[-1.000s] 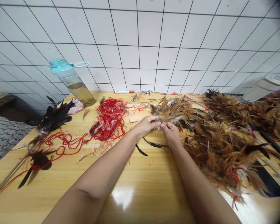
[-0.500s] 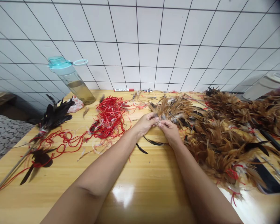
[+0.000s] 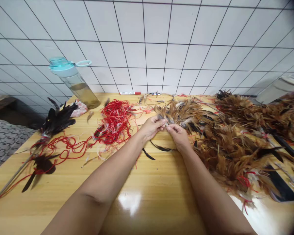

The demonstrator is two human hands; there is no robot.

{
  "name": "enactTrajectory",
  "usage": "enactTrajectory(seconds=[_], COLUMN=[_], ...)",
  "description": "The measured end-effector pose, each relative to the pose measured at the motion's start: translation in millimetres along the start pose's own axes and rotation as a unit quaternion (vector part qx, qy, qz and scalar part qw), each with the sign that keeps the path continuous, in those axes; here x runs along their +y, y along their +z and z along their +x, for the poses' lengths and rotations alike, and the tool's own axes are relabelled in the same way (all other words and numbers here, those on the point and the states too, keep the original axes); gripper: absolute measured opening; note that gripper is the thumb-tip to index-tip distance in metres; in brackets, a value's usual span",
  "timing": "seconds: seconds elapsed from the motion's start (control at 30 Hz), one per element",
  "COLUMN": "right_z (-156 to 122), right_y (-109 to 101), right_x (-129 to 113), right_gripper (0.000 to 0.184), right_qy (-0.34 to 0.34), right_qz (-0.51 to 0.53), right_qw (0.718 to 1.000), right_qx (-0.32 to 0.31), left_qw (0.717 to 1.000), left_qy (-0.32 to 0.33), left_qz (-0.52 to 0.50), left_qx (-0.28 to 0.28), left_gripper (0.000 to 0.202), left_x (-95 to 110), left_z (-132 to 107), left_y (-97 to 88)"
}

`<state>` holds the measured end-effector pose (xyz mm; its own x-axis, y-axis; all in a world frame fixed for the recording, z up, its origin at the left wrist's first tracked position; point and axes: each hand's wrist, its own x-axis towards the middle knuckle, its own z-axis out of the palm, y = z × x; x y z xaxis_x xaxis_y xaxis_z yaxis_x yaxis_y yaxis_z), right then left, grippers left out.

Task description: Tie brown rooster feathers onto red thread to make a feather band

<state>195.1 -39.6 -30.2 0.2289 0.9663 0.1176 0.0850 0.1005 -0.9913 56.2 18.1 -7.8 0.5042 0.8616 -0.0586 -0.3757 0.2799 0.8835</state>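
Note:
Both hands meet over the middle of the table, fingertips almost touching. My left hand (image 3: 152, 128) is closed in a pinch at the near left edge of a heap of brown feathers (image 3: 183, 112), and a few feathers appear to rise from its fingers. My right hand (image 3: 178, 134) is pinched too, close against the left fingertips; a small pale bit shows between them, too small to name. Long black feathers (image 3: 161, 148) lie on the wood just below the hands. Left of them spreads a tangle of red string (image 3: 116, 122).
A larger feather pile (image 3: 225, 153) covers the right side, with a phone (image 3: 281, 186) by it. At left lie a stick (image 3: 13, 179) with black feathers (image 3: 57, 119) tied on and a water bottle (image 3: 75, 83). A marker (image 3: 129, 93) lies by the tiled wall.
Both hands stay in nearly the same place, still pinched together. The fingers have shifted slightly, and the feathers by the left hand have moved a little left.

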Motion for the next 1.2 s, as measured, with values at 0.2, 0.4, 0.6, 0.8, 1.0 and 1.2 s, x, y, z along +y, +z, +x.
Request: enactTrajectory(seconds=[0.2,0.4,0.6,0.8,1.0,1.2], right_z=[-0.5,-0.7,-0.6,-1.4,-0.2,2.1], right_y=[0.1,-0.2,-0.6,0.0,-1.2,-6.4], right_x=[-2.4,-0.7,0.2,-3.4,-1.5,2.1], right_gripper=[0.021,0.022,0.024,0.026,0.026,0.023], right_qy=[-0.002,-0.005,-0.019,-0.005,0.011,-0.003], right_qz=[0.006,0.003,-0.043,-0.012,-0.012,-0.050], right_qw=[1.000,1.000,0.999,1.000,1.000,0.997], right_qx=[-0.001,-0.009,-0.018,-0.018,-0.011,-0.051], left_qw=[0.997,0.997,0.997,0.999,0.989,0.987], left_qy=[-0.057,-0.065,-0.075,-0.032,-0.013,-0.023], left_qz=[-0.050,-0.035,-0.010,0.020,0.144,0.156], left_qx=[-0.011,-0.020,-0.033,-0.015,0.008,-0.015], left_gripper=[0.044,0.047,0.047,0.048,0.046,0.044], left_x=[1.5,-0.6,-3.1,-1.9,2.5,3.9], left_z=[-2.3,-3.7,-1.5,0.5,-2.9,-4.7], left_y=[3.2,3.9,0.7,-0.6,1.9,0.3])
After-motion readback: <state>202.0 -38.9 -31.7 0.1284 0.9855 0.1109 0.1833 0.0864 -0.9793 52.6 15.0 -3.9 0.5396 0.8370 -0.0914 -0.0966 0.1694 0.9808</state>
